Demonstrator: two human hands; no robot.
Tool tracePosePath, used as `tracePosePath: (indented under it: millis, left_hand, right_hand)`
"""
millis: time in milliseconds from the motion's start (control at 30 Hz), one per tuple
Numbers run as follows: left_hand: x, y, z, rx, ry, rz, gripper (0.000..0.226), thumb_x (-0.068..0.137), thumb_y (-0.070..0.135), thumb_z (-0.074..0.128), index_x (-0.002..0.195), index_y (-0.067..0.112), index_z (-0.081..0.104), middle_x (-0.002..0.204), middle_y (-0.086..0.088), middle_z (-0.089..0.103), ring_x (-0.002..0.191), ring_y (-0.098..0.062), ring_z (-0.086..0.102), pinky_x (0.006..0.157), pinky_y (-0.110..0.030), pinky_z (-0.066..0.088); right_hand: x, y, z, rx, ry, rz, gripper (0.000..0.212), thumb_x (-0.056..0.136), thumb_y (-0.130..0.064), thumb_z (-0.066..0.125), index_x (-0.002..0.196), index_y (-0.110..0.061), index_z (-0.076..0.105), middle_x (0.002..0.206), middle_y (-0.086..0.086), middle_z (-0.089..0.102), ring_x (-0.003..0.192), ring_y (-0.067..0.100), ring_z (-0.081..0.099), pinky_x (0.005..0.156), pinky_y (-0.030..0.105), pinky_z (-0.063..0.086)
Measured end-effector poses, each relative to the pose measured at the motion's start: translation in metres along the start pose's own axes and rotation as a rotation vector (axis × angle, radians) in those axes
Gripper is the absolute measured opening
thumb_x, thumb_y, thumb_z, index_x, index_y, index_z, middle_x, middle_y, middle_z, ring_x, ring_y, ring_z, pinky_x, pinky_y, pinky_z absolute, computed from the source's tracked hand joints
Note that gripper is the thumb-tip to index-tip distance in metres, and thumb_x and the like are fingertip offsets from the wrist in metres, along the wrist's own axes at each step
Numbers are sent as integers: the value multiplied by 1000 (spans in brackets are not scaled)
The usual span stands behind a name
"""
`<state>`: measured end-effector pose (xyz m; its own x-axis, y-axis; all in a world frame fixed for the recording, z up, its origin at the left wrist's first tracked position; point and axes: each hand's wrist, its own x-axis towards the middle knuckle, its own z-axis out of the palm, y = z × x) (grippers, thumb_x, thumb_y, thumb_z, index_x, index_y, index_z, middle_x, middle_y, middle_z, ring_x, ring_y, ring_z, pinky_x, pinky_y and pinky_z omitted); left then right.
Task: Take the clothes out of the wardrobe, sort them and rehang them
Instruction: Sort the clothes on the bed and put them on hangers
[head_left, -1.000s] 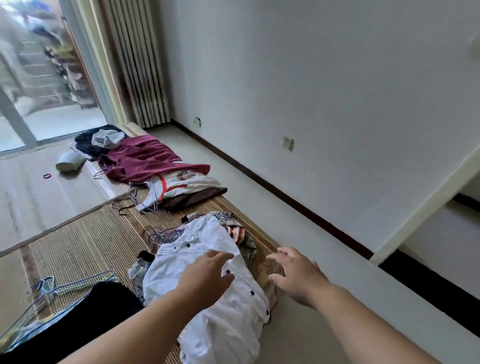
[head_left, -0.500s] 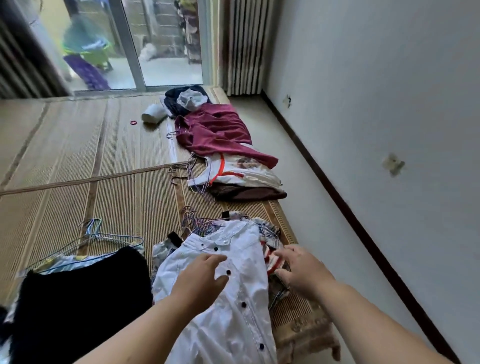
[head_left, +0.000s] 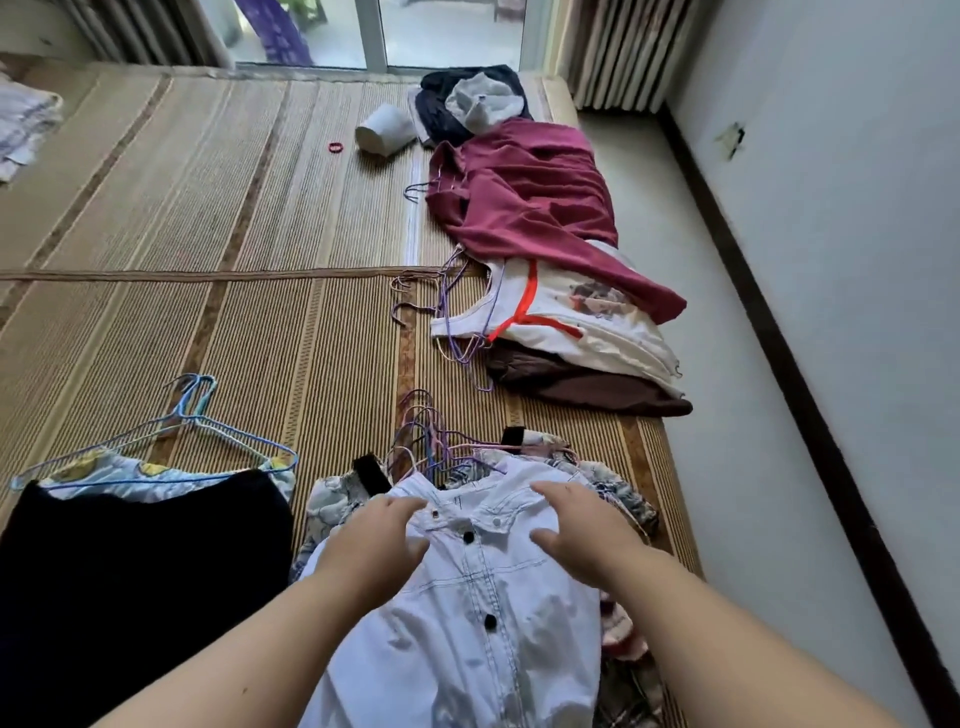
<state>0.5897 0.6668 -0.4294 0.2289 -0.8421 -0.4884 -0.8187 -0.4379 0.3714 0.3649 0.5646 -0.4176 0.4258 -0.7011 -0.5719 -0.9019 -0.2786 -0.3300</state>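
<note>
Head view: a white shirt (head_left: 467, 613) with dark buttons lies front-up on top of a heap of patterned clothes (head_left: 332, 499), which sits on a woven mat (head_left: 208, 312). The left hand (head_left: 371, 545) rests flat on the shirt's left collar side, fingers loosely straight and gripping nothing. The right hand (head_left: 582, 535) lies on the shirt's right shoulder, fingers spread and thumb out, also holding nothing.

Just beyond the shirt's collar, a bundle of wire hangers (head_left: 426, 441) pokes out of the heap. Left of the shirt lies a black garment (head_left: 140, 571) on blue hangers (head_left: 192, 421). Farther beyond the shirt and to its right, a white top with a red strap (head_left: 571, 322) lies on a brown garment (head_left: 587, 387), with a maroon garment (head_left: 535, 192) draped partly over the top. Farthest beyond the shirt are dark clothes (head_left: 441, 109) and a small red hair tie (head_left: 335, 147).
</note>
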Motion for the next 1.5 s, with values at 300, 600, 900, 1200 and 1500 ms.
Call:
tracePosePath:
  millis: [300, 600, 900, 1200, 1500]
  left_hand:
    - [79, -58, 69, 40, -51, -193, 60, 90, 34, 49, 146, 38, 27, 153, 0, 26, 138, -20, 29, 106, -39, 37]
    - [118, -56, 65, 26, -130, -229, 82, 83, 31, 58, 150, 32, 11, 118, -5, 58, 104, -23, 57, 86, -38, 50]
    - [46, -26, -10, -254, -156, -48, 18, 93, 18, 49, 96, 28, 63, 103, 6, 68, 101, -14, 59, 88, -28, 47]
    - [-63, 66, -89, -458, -9, 114, 39, 88, 4, 50, 83, 37, 71, 84, 8, 72, 86, -10, 66, 81, -34, 52]
    - [-98, 236, -99, -362, 115, 327, 18, 81, 35, 51, 85, 43, 66, 78, 15, 69, 74, -3, 64, 75, -37, 51]
  right_hand:
    - [125, 19, 61, -53, 14, 116, 44, 91, -31, 47, 133, -24, 39, 147, 4, 32, 135, 26, 32, 108, 51, 29]
    - [140, 26, 57, -270, 110, -103, 15, 80, -14, 49, 72, -22, 39, 83, -1, 43, 85, 21, 48, 68, 30, 38]
    - [44, 36, -13, 54, 76, -58, 21, 78, -14, 40, 81, -34, 43, 87, -8, 60, 78, 16, 51, 63, 29, 37]
    - [-90, 26, -129, 160, -3, -94, 18, 87, -27, 60, 104, -23, 67, 98, -3, 70, 90, 13, 61, 74, 23, 43]
    - [-215, 149, -197, 260, 302, -39, 13, 88, -25, 57, 92, -34, 65, 93, -11, 67, 90, 12, 59, 73, 22, 42]
